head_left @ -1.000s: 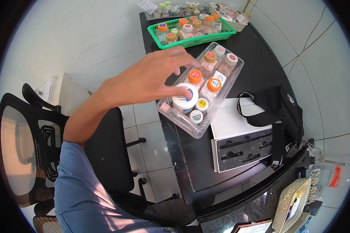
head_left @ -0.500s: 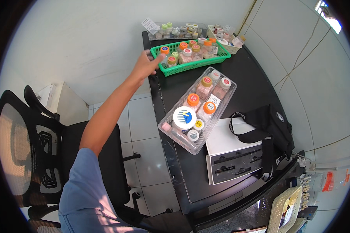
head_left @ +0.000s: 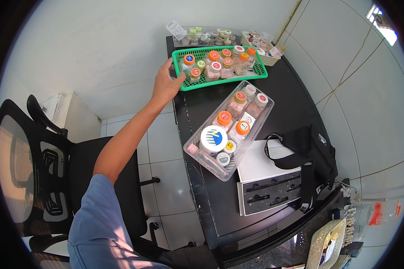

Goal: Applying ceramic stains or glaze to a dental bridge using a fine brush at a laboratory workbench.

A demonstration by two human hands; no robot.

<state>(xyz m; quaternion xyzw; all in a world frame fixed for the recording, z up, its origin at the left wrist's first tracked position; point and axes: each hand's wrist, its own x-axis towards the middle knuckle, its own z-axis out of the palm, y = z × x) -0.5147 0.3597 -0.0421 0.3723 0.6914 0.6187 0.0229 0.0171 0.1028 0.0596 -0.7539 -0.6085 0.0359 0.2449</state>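
My left hand (head_left: 167, 85) reaches to the far end of the black table and grips the left end of a green plastic basket (head_left: 220, 84). Its thumb lies over the near corner of the rim, while the fingers go round the outside and are partly hidden. Small clear jars stand inside the basket, with orange, white, gold and green lids; one orange-lidded jar (head_left: 189, 60) has a blue label on top. Nearer to me, a clear plastic basket (head_left: 251, 140) holds more jars, among them a large white-lidded jar (head_left: 213, 138). My right hand is out of view.
Behind the green basket stand a clear tray (head_left: 188, 41) and a cream basket (head_left: 270, 59) of small jars. A white box with a dark front (head_left: 272, 197) and a black bag (head_left: 318, 154) lie at the right. A black chair (head_left: 92, 179) stands left of the table.
My left hand has closed on the left end of the green basket. That end has shifted slightly left, and more of the basket's inside shows. The view has shifted slightly.
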